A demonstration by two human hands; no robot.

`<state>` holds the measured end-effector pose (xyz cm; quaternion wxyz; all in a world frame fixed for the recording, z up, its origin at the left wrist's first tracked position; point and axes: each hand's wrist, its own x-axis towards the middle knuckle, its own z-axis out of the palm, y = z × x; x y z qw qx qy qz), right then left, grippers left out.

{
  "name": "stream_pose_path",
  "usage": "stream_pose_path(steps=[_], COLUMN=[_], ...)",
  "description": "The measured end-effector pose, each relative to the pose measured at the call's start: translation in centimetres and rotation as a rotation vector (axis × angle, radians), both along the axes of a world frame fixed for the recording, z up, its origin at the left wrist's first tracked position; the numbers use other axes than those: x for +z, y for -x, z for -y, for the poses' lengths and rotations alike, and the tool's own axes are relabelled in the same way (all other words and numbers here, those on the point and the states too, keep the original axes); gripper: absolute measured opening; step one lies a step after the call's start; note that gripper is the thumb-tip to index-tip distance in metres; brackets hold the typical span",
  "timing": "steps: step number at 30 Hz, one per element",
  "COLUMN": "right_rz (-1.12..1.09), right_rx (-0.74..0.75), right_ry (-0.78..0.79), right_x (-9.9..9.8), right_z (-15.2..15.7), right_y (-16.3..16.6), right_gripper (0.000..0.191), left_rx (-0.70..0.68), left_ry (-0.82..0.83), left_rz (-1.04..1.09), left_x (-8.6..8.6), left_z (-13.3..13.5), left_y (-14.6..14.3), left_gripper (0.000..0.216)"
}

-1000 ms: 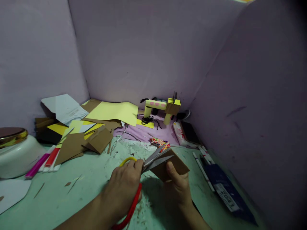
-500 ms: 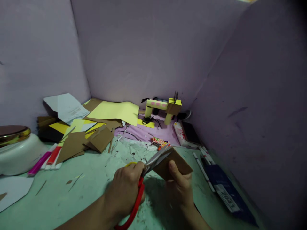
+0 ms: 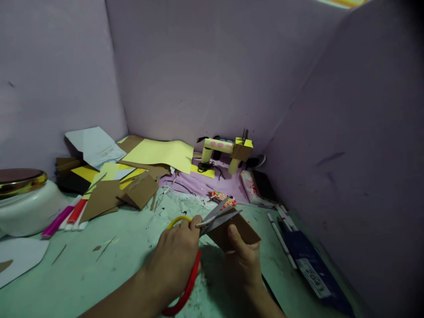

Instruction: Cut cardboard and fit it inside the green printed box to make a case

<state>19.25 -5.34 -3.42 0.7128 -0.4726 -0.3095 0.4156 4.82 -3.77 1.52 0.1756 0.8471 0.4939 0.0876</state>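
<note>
My left hand (image 3: 175, 251) is closed around the handles of a pair of scissors (image 3: 188, 287), with one red loop and one yellow loop. Their blades are parted along the upper left edge of a brown cardboard piece (image 3: 220, 234). A thin pale strip shows between the blades; whether it is still joined to the cardboard I cannot tell. My right hand (image 3: 243, 260) pinches the cardboard from the right, thumb on top and fingers hidden below. Both hands are above the green tabletop (image 3: 129, 251).
Cardboard scraps (image 3: 104, 198), yellow paper (image 3: 159, 154) and markers (image 3: 77, 211) lie left. A giraffe-like paper figure (image 3: 218, 145) stands at the back, near black cord (image 3: 206, 166). A phone (image 3: 264, 185), a blue pouch (image 3: 311, 265) and a white lidded container (image 3: 29, 207) flank the hands.
The scissor blades have opened wider, and a thin strip now shows between them. My right hand and the cardboard have shifted slightly left. The whole view has swung a little.
</note>
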Motion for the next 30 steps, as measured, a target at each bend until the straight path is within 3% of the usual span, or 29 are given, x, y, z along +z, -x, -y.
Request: stream_pose_path(steps=[5, 9, 15, 18, 22, 24, 30], right_rz=[-0.032, 0.001, 0.027, -0.021, -0.059, -0.033, 0.051], right_rx=[-0.001, -0.015, -0.033, -0.025, -0.031, -0.027, -0.040], right_ry=[0.013, 0.019, 0.051, 0.031, 0.006, 0.015, 0.038], right_x=[0.3, 0.2, -0.1, 0.2, 0.3, 0.2, -0.4], right_z=[0.2, 0.2, 0.0, -0.2, -0.3, -0.3, -0.1], right_y=[-0.1, -0.1, -0.1, 0.1, 0.4, 0.5, 0.4], right_gripper=[0.031, 0.033, 0.030, 0.030, 0.037, 0.039, 0.033], left_rx=[0.010, -0.020, 0.044, 0.035, 0.027, 0.047, 0.064], left_ry=[0.040, 0.037, 0.050, 0.072, 0.112, 0.126, 0.078], left_rz=[-0.037, 0.038, 0.152, 0.167, 0.081, 0.044, -0.018], left_x=[0.1, -0.3, -0.8, -0.6, 0.6, 1.2, 0.6], left_z=[0.0, -0.2, -0.3, -0.3, -0.1, 0.0, -0.1], left_y=[0.0, 0.3, 0.3, 0.4, 0.5, 0.4, 0.1], left_gripper=[0.048, 0.037, 0.021, 0.024, 0.057, 0.063, 0.038])
